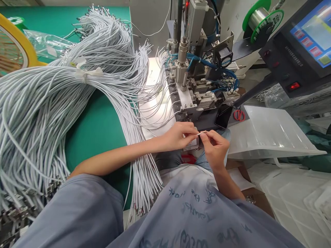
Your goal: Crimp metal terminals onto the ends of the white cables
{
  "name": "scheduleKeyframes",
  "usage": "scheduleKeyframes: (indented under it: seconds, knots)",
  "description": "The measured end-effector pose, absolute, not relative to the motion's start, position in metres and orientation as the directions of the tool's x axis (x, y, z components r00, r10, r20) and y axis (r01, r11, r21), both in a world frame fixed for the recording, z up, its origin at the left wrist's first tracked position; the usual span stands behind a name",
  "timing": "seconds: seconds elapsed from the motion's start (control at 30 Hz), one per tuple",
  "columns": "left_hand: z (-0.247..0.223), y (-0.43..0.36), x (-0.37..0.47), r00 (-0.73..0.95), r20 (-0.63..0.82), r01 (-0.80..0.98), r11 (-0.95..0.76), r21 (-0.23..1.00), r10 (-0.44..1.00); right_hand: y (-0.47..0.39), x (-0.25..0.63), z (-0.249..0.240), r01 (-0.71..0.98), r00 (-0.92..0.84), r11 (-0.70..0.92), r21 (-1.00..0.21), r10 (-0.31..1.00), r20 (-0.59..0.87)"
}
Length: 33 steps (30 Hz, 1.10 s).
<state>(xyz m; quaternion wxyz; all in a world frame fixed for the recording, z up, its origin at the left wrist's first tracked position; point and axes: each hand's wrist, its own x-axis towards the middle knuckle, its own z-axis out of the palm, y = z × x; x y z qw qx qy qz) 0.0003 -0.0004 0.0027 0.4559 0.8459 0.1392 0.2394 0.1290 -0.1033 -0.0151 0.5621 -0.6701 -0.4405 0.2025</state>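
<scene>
My left hand point(181, 136) and my right hand point(215, 147) meet in front of my lap, at the near edge of the bench machine. Between them is the thin end of a white cable point(201, 133), pinched by the fingertips of both hands. The split tip looks pale with a hint of red; finer detail is too small to tell. Left of my forearm hangs a thick bundle of white cables point(141, 172), its stripped ends pointing down toward my lap. More white cables point(155, 93) run across a lit white panel to the machine point(186, 93).
A tied heap of cables point(38, 103) covers much of the green mat point(103, 120). On the right are a black phone point(223, 115), red scissors point(239, 115), a white plastic tray point(274, 134), a solder spool point(261, 17) and a control screen point(314, 31). A yellow racket point(28, 38) lies far left.
</scene>
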Motion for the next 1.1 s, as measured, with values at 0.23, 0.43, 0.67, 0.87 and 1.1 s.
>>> scheduleKeyframes:
  seconds: [0.23, 0.43, 0.67, 0.87, 1.1]
  knots:
    - [-0.004, 0.007, -0.001, 0.883, 0.317, 0.034, -0.722, 0.691, 0.346, -0.093, 0.152, -0.013, 0.346, 0.314, 0.037, -0.938, 0.937, 0.152]
    - [-0.005, 0.005, 0.001, 0.836, 0.313, 0.059, -0.641, 0.766, 0.451, -0.092, 0.136, -0.022, 0.267, 0.469, 0.072, -0.961, 0.861, 0.195]
    - [-0.007, 0.010, -0.001, 0.932, 0.282, 0.218, -0.974, 0.063, 0.227, -0.079, 0.144, -0.026, 0.570, 0.336, 0.062, -0.819, 0.892, 0.302]
    - [-0.008, 0.011, 0.000, 0.916, 0.181, 0.318, -0.924, 0.214, 0.358, -0.070, 0.150, -0.032, 0.502, 0.266, 0.097, -0.860, 0.928, 0.260]
    - [-0.014, 0.012, 0.006, 0.818, 0.119, 0.284, -0.575, 0.767, 0.563, -0.069, 0.137, -0.038, 0.518, 0.416, 0.141, -0.844, 0.820, 0.392]
